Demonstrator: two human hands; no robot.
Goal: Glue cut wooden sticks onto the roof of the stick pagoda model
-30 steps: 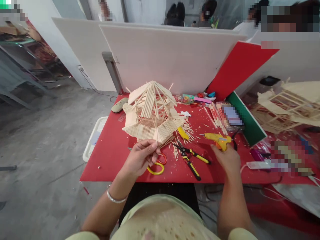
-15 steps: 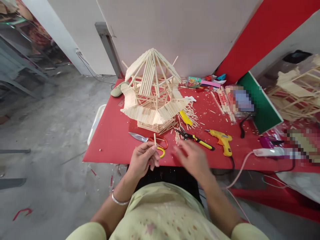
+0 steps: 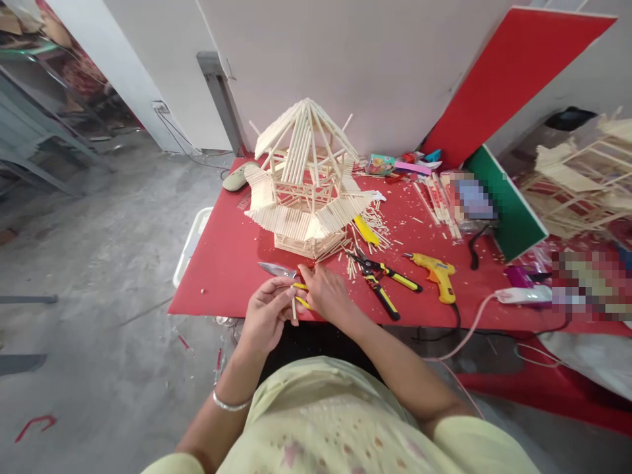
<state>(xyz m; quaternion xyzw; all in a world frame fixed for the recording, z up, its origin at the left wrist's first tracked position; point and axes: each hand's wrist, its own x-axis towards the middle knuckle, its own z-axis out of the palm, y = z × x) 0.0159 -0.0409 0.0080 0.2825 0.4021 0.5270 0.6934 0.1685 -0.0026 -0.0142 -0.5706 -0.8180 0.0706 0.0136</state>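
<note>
Pinched between the thumb and fingers of my left hand [image 3: 266, 313] is a short wooden stick [image 3: 294, 308], its end pointing down toward me. My right hand [image 3: 326, 293] is closed over the handles of the scissors [image 3: 276, 269], beside my left fingertips. The blades point left along the red table, and yellow handle parts show between my hands. Just beyond stands a many-sided pavilion model [image 3: 311, 217] of wooden sticks, its pointed roof partly covered. To the right of my right hand lie black-and-yellow pliers [image 3: 380, 296], their handles spread apart.
A yellow glue gun [image 3: 442, 276] lies right of the pliers, its cord over the edge of the red table [image 3: 212, 263]. Cut sticks [image 3: 378, 230] are scattered beside the model. A green board [image 3: 513, 204] and another stick model [image 3: 567, 171] stand at the right.
My right hand has moved left from beside the pliers onto the scissors' handles, uncovering the lower plier handle. The stick in my left hand has turned from pointing up to pointing down.
</note>
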